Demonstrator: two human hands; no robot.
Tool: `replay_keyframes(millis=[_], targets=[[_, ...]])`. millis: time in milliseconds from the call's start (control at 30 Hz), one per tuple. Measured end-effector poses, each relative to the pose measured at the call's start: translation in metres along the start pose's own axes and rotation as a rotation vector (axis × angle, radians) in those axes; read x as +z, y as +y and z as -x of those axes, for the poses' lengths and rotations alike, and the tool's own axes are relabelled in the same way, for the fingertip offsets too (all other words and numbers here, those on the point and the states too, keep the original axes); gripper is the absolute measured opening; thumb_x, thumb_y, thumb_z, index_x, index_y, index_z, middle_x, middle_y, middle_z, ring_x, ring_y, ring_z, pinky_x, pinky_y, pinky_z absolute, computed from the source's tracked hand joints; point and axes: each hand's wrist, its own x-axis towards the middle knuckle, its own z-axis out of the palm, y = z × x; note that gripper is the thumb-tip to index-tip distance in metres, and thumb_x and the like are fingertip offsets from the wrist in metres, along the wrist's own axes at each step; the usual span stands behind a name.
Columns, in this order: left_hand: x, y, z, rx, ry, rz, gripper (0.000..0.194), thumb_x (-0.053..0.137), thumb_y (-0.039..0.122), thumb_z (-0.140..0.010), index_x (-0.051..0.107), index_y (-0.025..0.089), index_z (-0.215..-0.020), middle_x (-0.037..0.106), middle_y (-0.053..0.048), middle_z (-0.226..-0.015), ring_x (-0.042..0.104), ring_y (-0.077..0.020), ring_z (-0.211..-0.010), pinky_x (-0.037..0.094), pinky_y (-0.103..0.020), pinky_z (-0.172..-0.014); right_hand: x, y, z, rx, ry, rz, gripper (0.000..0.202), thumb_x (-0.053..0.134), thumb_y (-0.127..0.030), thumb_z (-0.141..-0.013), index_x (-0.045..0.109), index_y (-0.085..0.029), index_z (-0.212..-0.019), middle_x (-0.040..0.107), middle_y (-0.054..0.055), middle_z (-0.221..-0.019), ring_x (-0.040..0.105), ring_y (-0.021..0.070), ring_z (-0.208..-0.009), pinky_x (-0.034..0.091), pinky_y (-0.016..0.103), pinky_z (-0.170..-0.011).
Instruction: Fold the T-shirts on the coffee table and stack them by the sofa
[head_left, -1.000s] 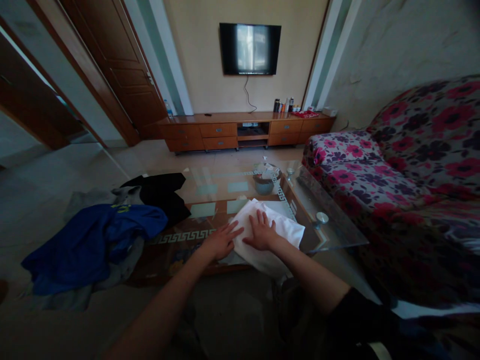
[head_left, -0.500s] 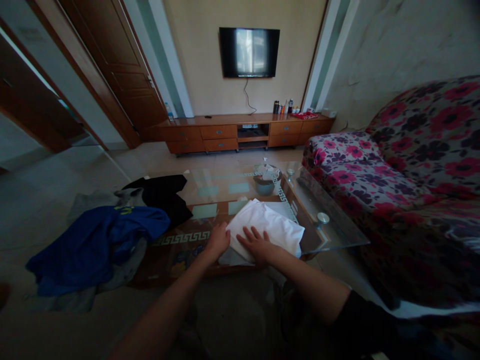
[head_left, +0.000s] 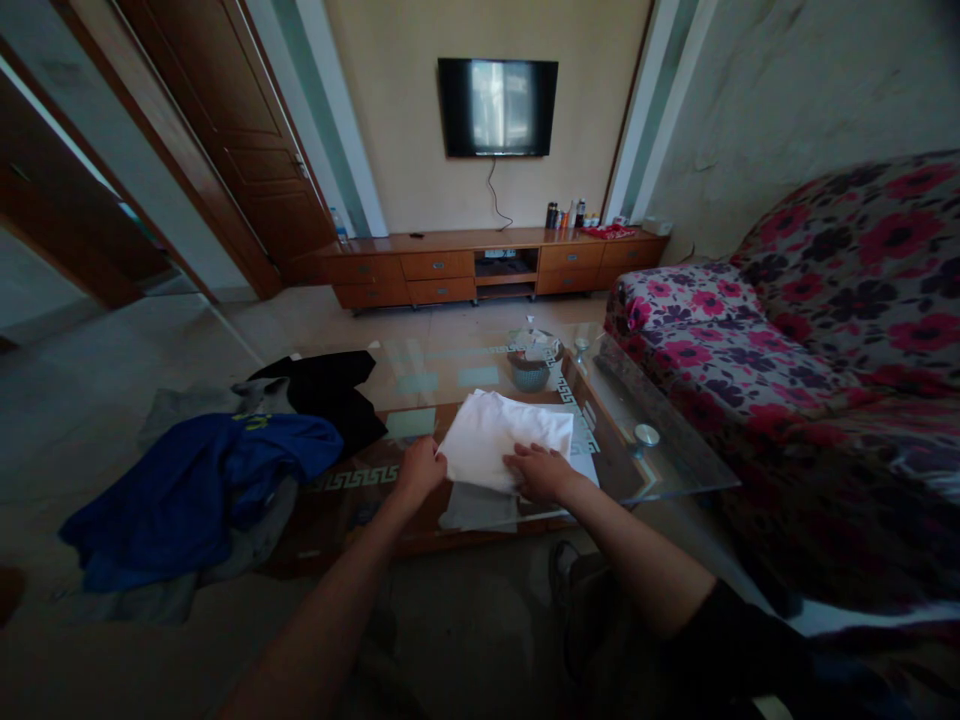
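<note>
A folded white cloth (head_left: 499, 432) lies on the glass coffee table (head_left: 675, 487) in front of me. My left hand (head_left: 421, 468) pinches the cloth at its near left corner, fingers closed on the edge. My right hand (head_left: 541, 473) rests with spread fingers on the near right part of the cloth. On the left side of the table are a blue garment (head_left: 195, 490), a black garment (head_left: 330, 400) and some grey cloth (head_left: 169, 410), heaped together.
A basket (head_left: 531, 372) with crumpled white contents stands on the table beyond the cloth. To the right is a flowered sofa (head_left: 720, 345). Farther off are a wooden cabinet (head_left: 439, 265) with bottles on top and a wall television (head_left: 499, 108).
The white cloth has shifted left and turned, lying straighter and more compact. My left hand has moved left with its corner; my right hand has moved slightly right and up.
</note>
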Motion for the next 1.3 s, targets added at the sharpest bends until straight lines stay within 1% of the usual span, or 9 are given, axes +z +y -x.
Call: replay_keyframes(millis=[67, 133, 200, 300, 433, 567, 767, 1033, 1300], targets=[[-0.003, -0.009, 0.0, -0.01, -0.084, -0.006, 0.012, 0.06, 0.021, -0.088, 0.068, 0.015, -0.096, 0.075, -0.012, -0.096, 0.069, -0.0215, -0.088, 0.045, -0.027, -0.074, 0.004, 0.006, 0.001, 0.011, -0.043, -0.023, 0.087, 0.078, -0.041, -0.077, 0.041, -0.036, -0.156, 0.023, 0.009, -0.17, 0.025, 0.0433, -0.153, 0.03, 0.068, -0.115], [-0.006, -0.019, 0.001, -0.02, -0.163, -0.011, 0.01, 0.064, 0.022, -0.086, 0.069, 0.016, -0.091, 0.076, -0.01, -0.092, 0.069, -0.0203, -0.082, 0.044, -0.026, -0.069, 0.008, 0.013, 0.0, 0.004, -0.082, -0.025, 0.101, 0.083, -0.039, -0.072, 0.033, -0.037, -0.16, 0.016, 0.008, -0.172, 0.019, 0.0426, -0.155, 0.027, 0.069, -0.117], [-0.011, -0.027, 0.002, -0.017, -0.22, -0.012, 0.007, 0.064, 0.02, -0.084, 0.07, 0.017, -0.084, 0.076, -0.008, -0.09, 0.069, -0.0188, -0.08, 0.043, -0.024, -0.067, 0.012, 0.02, -0.003, -0.009, -0.105, -0.025, 0.105, 0.083, -0.034, -0.072, 0.029, -0.038, -0.161, 0.013, 0.007, -0.173, 0.017, 0.0413, -0.155, 0.025, 0.068, -0.118], [-0.019, -0.034, 0.005, 0.006, -0.258, -0.001, 0.008, 0.063, 0.018, -0.083, 0.071, 0.018, -0.081, 0.077, -0.006, -0.09, 0.069, -0.0172, -0.082, 0.043, -0.023, -0.067, 0.015, 0.024, -0.005, -0.023, -0.106, -0.04, 0.105, 0.082, -0.035, -0.072, 0.028, -0.037, -0.162, 0.012, 0.007, -0.173, 0.017, 0.0414, -0.155, 0.022, 0.068, -0.119], [-0.025, -0.034, 0.009, 0.023, -0.271, 0.012, 0.01, 0.065, 0.023, -0.083, 0.073, 0.017, -0.08, 0.077, -0.005, -0.088, 0.069, -0.0169, -0.08, 0.043, -0.022, -0.067, 0.014, 0.021, -0.005, -0.012, -0.105, -0.038, 0.105, 0.082, -0.033, -0.071, 0.03, -0.037, -0.161, 0.012, 0.009, -0.173, 0.017, 0.0421, -0.155, 0.022, 0.069, -0.119], [-0.023, -0.032, 0.011, 0.032, -0.26, 0.006, 0.012, 0.067, 0.026, -0.082, 0.073, 0.018, -0.076, 0.077, -0.004, -0.084, 0.069, -0.0171, -0.079, 0.044, -0.023, -0.068, 0.013, 0.017, -0.004, -0.008, -0.104, -0.032, 0.102, 0.08, -0.034, -0.073, 0.028, -0.035, -0.162, 0.01, 0.008, -0.173, 0.015, 0.0424, -0.156, 0.022, 0.071, -0.118], [-0.017, -0.03, 0.008, 0.024, -0.196, -0.038, 0.009, 0.066, 0.024, -0.081, 0.073, 0.018, -0.077, 0.077, -0.008, -0.09, 0.07, -0.0202, -0.085, 0.046, -0.025, -0.074, 0.009, 0.015, -0.002, 0.006, -0.12, -0.04, 0.103, 0.08, -0.032, -0.073, 0.028, -0.036, -0.162, 0.009, 0.007, -0.173, 0.013, 0.0417, -0.156, 0.021, 0.07, -0.119], [-0.014, -0.03, 0.007, 0.047, -0.229, -0.07, 0.012, 0.065, 0.018, -0.079, 0.073, 0.018, -0.07, 0.077, -0.008, -0.084, 0.07, -0.0199, -0.08, 0.045, -0.025, -0.073, 0.008, 0.013, -0.001, 0.008, -0.121, -0.061, 0.105, 0.081, -0.029, -0.072, 0.027, -0.035, -0.162, 0.008, 0.008, -0.173, 0.01, 0.0424, -0.156, 0.019, 0.072, -0.119], [-0.013, -0.035, 0.004, 0.077, -0.215, -0.115, 0.012, 0.062, 0.017, -0.081, 0.074, 0.017, -0.076, 0.077, -0.011, -0.087, 0.071, -0.0208, -0.082, 0.045, -0.026, -0.072, 0.01, 0.015, -0.002, 0.024, -0.13, -0.078, 0.104, 0.08, -0.029, -0.073, 0.027, -0.037, -0.162, 0.008, 0.007, -0.174, 0.008, 0.0409, -0.157, 0.016, 0.07, -0.12]])
